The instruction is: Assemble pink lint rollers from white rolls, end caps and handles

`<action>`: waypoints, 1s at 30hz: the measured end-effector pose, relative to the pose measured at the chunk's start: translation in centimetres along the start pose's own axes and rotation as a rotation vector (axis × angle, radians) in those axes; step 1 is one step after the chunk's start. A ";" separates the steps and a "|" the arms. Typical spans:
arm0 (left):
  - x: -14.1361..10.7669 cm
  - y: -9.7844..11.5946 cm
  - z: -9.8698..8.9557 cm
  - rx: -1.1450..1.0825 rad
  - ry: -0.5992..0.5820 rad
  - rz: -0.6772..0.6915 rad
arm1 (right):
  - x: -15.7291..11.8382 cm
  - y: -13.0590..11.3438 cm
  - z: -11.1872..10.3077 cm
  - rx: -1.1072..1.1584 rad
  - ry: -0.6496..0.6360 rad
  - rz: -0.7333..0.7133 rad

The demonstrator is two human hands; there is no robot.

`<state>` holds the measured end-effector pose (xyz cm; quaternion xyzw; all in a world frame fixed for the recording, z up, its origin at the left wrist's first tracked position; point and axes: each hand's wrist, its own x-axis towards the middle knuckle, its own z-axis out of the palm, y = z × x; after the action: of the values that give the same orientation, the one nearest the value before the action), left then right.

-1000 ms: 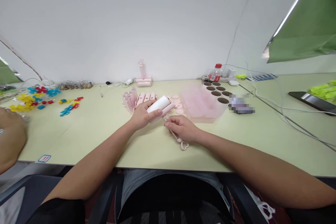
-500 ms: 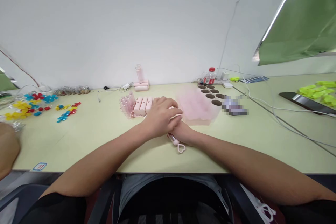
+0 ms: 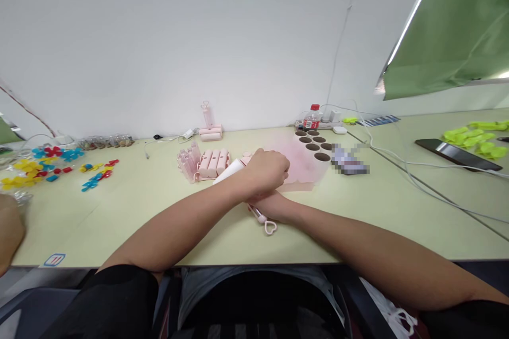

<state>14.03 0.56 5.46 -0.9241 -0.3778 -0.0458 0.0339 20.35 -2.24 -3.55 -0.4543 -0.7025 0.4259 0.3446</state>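
Over the table, my left hand [image 3: 272,167] is closed, its fingers curled, and lies across the top of my right hand [image 3: 271,205]. What the left fingers hold is hidden. Much of the right hand is covered, but a slim clear tube with a pink heart-shaped loop [image 3: 270,228] sticks out from under it, apparently in its grip. A white-pink cylinder [image 3: 229,170] shows just beyond my left forearm, partly hidden. To its left stand several pink cylinders [image 3: 213,164] in a row, beside a group of clear pink tubes [image 3: 188,161].
A box lined with pink film [image 3: 304,167] sits right of my hands, near a holder with round holes [image 3: 322,157] and a red-capped bottle [image 3: 313,116]. Further right are cables and a phone [image 3: 457,154]. Coloured plastic pieces [image 3: 51,164] lie left, by another person's arm [image 3: 10,230].
My left hand has curled from loosely spread fingers into a fist and shifted right over my right hand. More of the white-pink cylinder shows. The view has shifted slightly.
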 end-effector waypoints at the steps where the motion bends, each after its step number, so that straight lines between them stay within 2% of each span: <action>1: 0.0 0.0 -0.2 -0.013 0.013 -0.007 | 0.0 0.1 0.1 0.008 0.008 0.009; 3: -0.1 -0.2 -0.5 -0.028 0.056 -0.015 | -0.1 0.3 0.1 0.057 0.005 0.034; 7: -1.3 -0.6 -1.9 -0.101 0.178 -0.015 | 0.0 0.5 0.2 0.209 -0.089 0.075; 12: -4.5 -1.5 -3.5 -0.294 0.464 0.001 | 0.0 0.4 0.0 0.247 -0.146 0.132; 16: -6.9 -4.0 -2.4 -0.396 0.749 -0.071 | 0.0 0.1 -0.1 0.249 -0.129 0.160; 18: -7.8 -5.8 -1.1 -0.540 0.830 -0.128 | 0.0 0.1 -0.2 0.252 -0.124 0.164; 20: -8.5 -7.6 0.4 -0.791 0.845 -0.132 | -0.1 0.1 -0.2 0.265 -0.124 0.165; 24: -9.3 -10.1 2.2 -1.239 0.751 -0.097 | -0.2 0.2 -0.5 0.251 -0.117 0.158; 30: -9.1 -10.1 2.3 -1.547 0.803 -0.150 | -0.3 0.2 -0.7 0.224 -0.121 0.171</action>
<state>0.65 1.63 2.50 -0.5746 -0.2601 -0.6134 -0.4753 21.17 -2.28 -3.49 -0.4444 -0.6289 0.5561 0.3127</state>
